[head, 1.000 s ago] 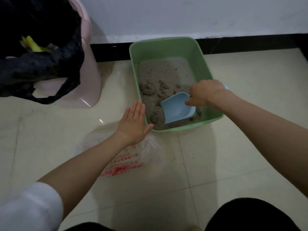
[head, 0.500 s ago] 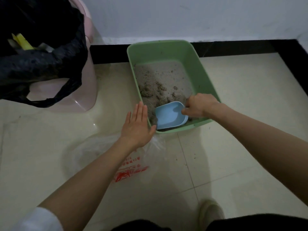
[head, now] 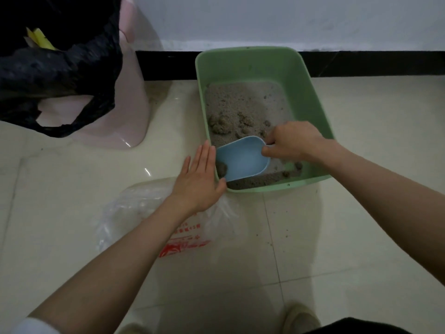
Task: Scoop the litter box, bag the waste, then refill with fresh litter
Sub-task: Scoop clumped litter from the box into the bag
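Note:
A green litter box stands on the tiled floor against the wall, partly filled with grey clumpy litter. My right hand grips the handle of a light blue scoop, whose bowl lies at the box's near left corner with a dark clump at its mouth. With its fingers straight, my left hand rests flat against the box's left outer wall. A clear plastic bag with red print lies on the floor under my left forearm.
A pink bin lined with a black bag stands at the left, holding yellow scraps. A black skirting runs along the wall. Litter crumbs dot the tiles near the box. My feet show at the bottom edge.
The scoop has slid left across the litter towards the near left corner of the box. My left hand stays flat against the box's side.

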`<action>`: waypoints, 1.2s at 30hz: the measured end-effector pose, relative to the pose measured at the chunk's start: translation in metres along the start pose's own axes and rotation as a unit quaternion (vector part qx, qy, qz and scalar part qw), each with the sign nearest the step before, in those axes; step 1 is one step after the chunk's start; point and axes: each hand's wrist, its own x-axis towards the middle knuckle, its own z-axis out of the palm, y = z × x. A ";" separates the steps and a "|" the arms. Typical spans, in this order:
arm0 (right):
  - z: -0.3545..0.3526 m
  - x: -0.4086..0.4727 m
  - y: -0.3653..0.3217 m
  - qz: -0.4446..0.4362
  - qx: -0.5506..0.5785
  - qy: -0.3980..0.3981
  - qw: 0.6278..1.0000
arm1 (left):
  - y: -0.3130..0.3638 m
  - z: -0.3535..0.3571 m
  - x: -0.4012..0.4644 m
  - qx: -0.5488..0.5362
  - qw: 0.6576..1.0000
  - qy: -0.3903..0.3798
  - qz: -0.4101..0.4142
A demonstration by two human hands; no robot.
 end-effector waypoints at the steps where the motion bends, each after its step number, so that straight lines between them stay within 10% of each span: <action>1: 0.002 -0.001 0.005 0.014 0.029 0.004 0.999 | 0.001 0.000 0.000 0.000 1.000 -0.002 -0.002; 11: 0.059 0.006 0.029 0.094 0.344 0.000 0.934 | 0.002 -0.006 -0.001 0.040 0.998 -0.044 -0.012; 32: 0.064 -0.008 0.049 0.141 0.512 -0.013 0.847 | 0.002 -0.006 -0.001 0.066 0.996 -0.066 -0.016; 36: 0.068 -0.006 0.053 0.138 0.437 -0.010 0.889 | 0.003 -0.007 -0.002 0.071 0.995 -0.062 -0.017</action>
